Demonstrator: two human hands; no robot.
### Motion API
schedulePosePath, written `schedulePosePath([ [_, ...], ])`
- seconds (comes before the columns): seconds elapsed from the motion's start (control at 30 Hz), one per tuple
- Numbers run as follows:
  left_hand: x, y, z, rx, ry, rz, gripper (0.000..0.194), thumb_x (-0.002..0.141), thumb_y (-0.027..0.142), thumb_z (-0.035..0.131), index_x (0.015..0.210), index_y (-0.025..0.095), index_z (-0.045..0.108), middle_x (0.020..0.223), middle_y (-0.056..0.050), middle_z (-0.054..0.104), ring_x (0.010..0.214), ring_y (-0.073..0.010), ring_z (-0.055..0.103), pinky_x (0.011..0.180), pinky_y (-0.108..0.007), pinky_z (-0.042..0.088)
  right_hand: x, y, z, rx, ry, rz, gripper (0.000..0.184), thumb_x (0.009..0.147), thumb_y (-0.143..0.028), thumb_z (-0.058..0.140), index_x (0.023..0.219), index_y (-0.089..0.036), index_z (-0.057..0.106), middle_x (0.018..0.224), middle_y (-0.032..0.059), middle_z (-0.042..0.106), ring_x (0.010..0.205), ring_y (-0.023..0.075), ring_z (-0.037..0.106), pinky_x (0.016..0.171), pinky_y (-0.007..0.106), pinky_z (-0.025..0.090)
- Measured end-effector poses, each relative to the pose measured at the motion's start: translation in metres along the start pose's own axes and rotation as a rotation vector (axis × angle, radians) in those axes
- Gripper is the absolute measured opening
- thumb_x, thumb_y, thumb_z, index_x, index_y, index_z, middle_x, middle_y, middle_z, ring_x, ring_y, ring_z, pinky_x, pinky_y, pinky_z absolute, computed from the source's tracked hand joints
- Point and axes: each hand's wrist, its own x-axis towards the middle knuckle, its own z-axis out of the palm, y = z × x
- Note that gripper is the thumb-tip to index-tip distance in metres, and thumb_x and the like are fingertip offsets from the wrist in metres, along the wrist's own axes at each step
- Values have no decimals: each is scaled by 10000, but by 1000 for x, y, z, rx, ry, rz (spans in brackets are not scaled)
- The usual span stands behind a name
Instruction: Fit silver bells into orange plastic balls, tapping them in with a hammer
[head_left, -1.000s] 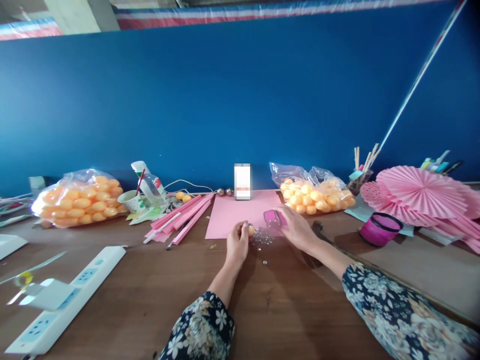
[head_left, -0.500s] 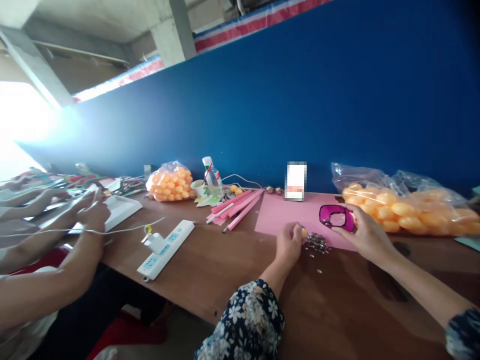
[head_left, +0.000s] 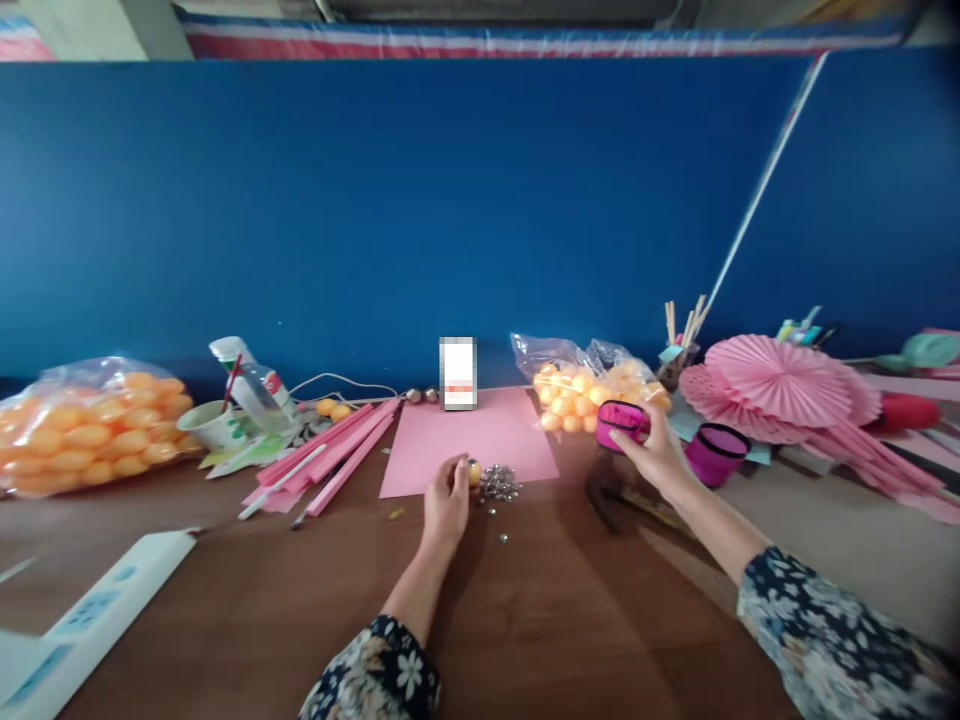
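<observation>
My left hand rests on the table with thumb and fingers closed on a small yellow ball. Just right of it lies a pile of small shiny silver pieces, with a couple of loose ones in front. Under the pile's far side spreads a pink sheet. My right hand grips a magenta container with black edging, held above the table beside the bag of orange balls. A second magenta container, round and black-rimmed, stands to the right of that hand.
A hammer-like tool lies below my right hand. Pink paper fans and strips are at right. At left are rolled pink papers, a cup, a bottle, another ball bag and a power strip.
The view has turned right. My right hand has carried the magenta container away from the silver pile, to the right. My left hand stays beside the pile with the ball.
</observation>
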Motion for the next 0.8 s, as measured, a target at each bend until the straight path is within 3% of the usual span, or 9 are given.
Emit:
schedulePosePath([
  [0.17, 0, 3, 1, -44, 17, -16, 371, 744, 433, 521, 963, 142, 589, 773, -52, 635, 611, -134, 616, 585, -274, 521, 2, 6, 3, 7, 95, 221, 619, 611, -488, 586, 1117, -160, 450, 989, 91, 542, 822, 234, 551, 731, 409, 444],
  [0.37, -2, 8, 2, -82, 42, -26, 359, 745, 417, 524, 959, 136, 587, 758, -48, 631, 595, -133, 621, 587, -282, 526, 11, 5, 3, -102, 160, 234, 610, 583, -466, 594, 1077, -137, 454, 1008, 111, 505, 921, 280, 502, 773, 422, 410],
  [0.53, -4, 12, 2, -90, 57, -40, 372, 741, 421, 525, 962, 126, 581, 762, -47, 623, 595, -127, 618, 594, -274, 526, 9, 10, 9, -129, 81, 264, 602, 570, -431, 604, 1060, -113, 460, 996, 129, 514, 940, 313, 503, 793, 454, 409],
  [0.67, -4, 14, 2, -125, 69, -49, 375, 752, 420, 508, 972, 122, 570, 788, -52, 614, 595, -122, 613, 593, -272, 526, 6, 8, 8, -133, 7, 366, 730, 611, -446, 584, 1183, -48, 367, 1122, 227, 471, 1035, 386, 464, 832, 525, 381],
  [0.73, -4, 13, 2, -145, 76, -50, 379, 751, 422, 507, 971, 120, 569, 780, -53, 608, 592, -122, 609, 584, -272, 525, 0, -4, 3, -163, 21, 325, 805, 640, -447, 572, 1245, -3, 282, 1216, 279, 394, 1131, 422, 378, 877, 562, 339],
  [0.8, -4, 13, 2, -157, 87, -51, 387, 747, 425, 509, 973, 117, 569, 762, -54, 607, 591, -123, 605, 572, -265, 522, -14, -26, -3, -208, 95, 162, 843, 677, -419, 561, 1302, 2, 182, 1322, 280, 269, 1234, 422, 228, 943, 583, 261],
])
